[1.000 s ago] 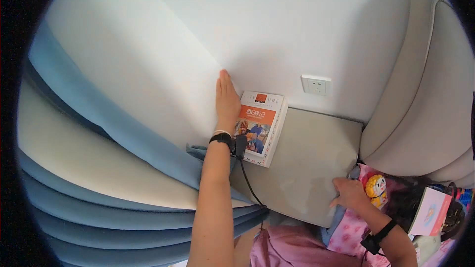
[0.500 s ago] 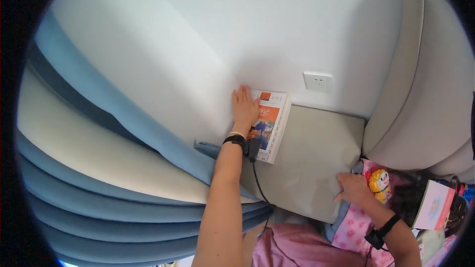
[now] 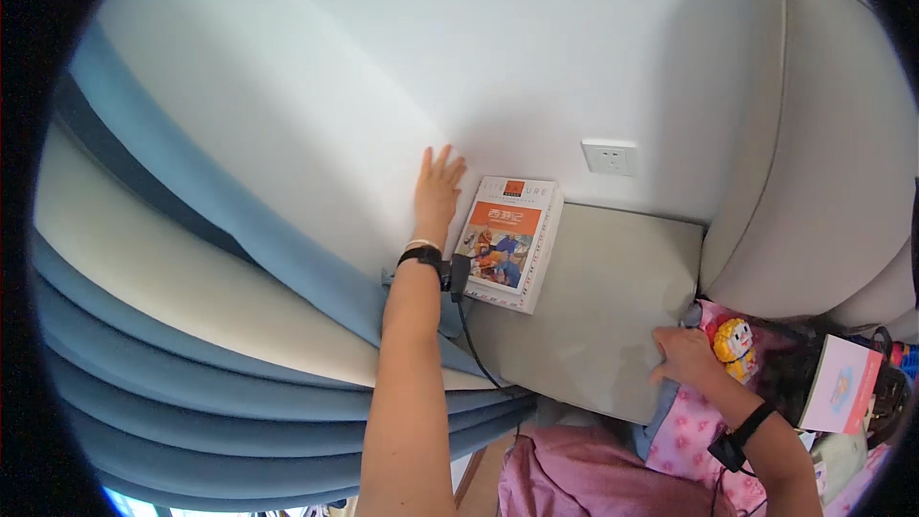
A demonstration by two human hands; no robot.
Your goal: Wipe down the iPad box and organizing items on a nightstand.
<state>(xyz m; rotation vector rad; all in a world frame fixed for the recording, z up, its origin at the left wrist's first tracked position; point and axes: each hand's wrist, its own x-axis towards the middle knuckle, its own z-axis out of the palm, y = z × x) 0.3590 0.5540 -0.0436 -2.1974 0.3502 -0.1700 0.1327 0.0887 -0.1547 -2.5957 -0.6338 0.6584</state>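
A white book with an orange panel and a colourful picture point(image 3: 500, 239) lies on a larger white book point(image 3: 548, 247) at the far left of the grey-beige bedside table point(image 3: 617, 302). My left hand point(image 3: 437, 193) is just left of the books, beside the wall, fingers spread and holding nothing. Its wrist wears a black strap with a small device point(image 3: 459, 276) and a cable. At the table's right edge, by the bed, is my right hand point(image 3: 687, 358), thumb apart from the fingers, with nothing visible in it. A yellow toy figure point(image 3: 734, 340) sits just right of it.
Blue and cream curtains point(image 3: 239, 297) hang along the left. A wall socket point(image 3: 609, 157) sits above the table, and a padded headboard point(image 3: 842, 134) rises at right. Pink bedding point(image 3: 593, 474) lies in front; a pink-and-white box or book point(image 3: 840, 385) is farther right.
My left hand has come off the books and moved left toward the wall, uncovering the top cover. My right hand has stayed at the table's edge.
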